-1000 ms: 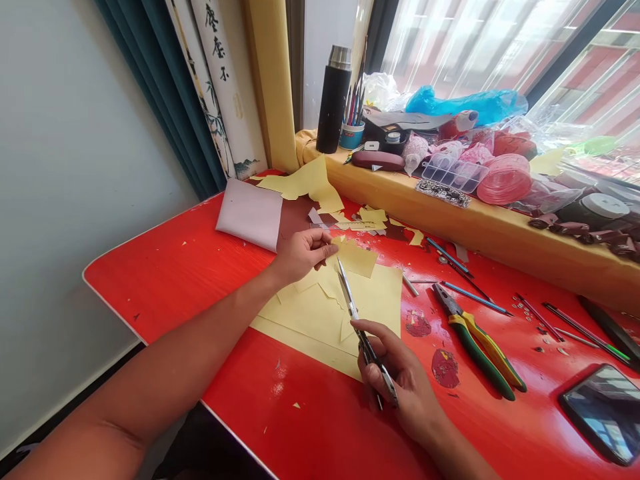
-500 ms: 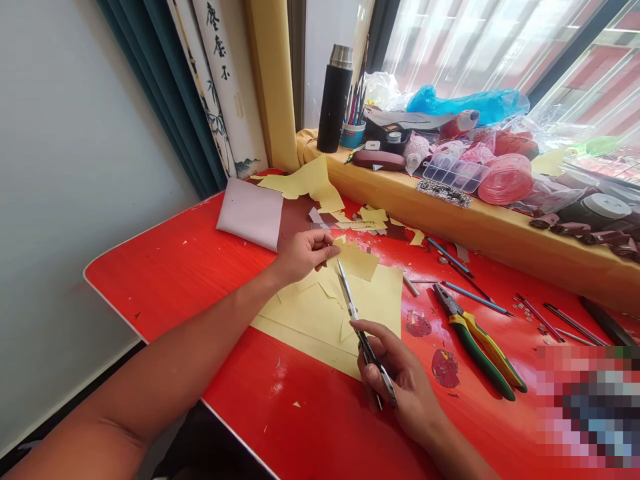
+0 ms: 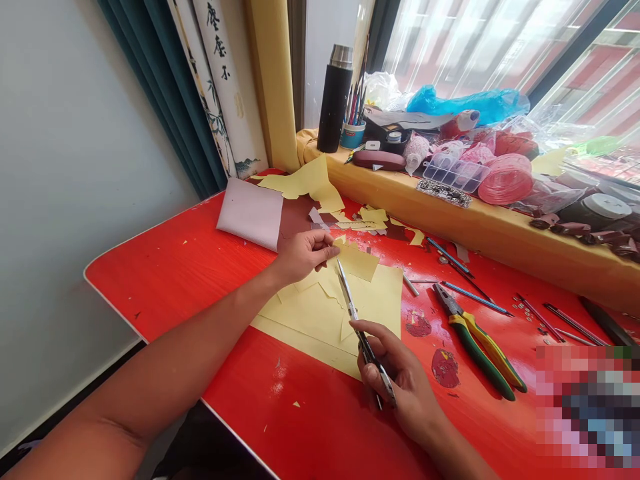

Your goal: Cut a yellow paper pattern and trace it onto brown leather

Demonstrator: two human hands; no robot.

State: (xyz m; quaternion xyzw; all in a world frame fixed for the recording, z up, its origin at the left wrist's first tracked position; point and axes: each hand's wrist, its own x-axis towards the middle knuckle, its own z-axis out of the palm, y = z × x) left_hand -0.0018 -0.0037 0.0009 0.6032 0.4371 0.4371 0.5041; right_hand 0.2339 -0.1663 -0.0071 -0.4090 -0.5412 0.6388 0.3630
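I am steadying the yellow paper sheet [image 3: 310, 320] at the middle of the desk [image 3: 150, 280] with my left hand [image 3: 303, 257], its fingers [image 3: 325, 251] curled narrow at the sheet's upper edge; I cannot tell whether they pinch it. My right hand [image 3: 400, 380] is gripping the scissors [image 3: 350, 303] firmly, blades pointing toward the top of the frame. For a clean edge, I am keeping the sheet flat and the blades well clear of my left hand. Pliers [image 3: 475, 340] are lying at lower right.
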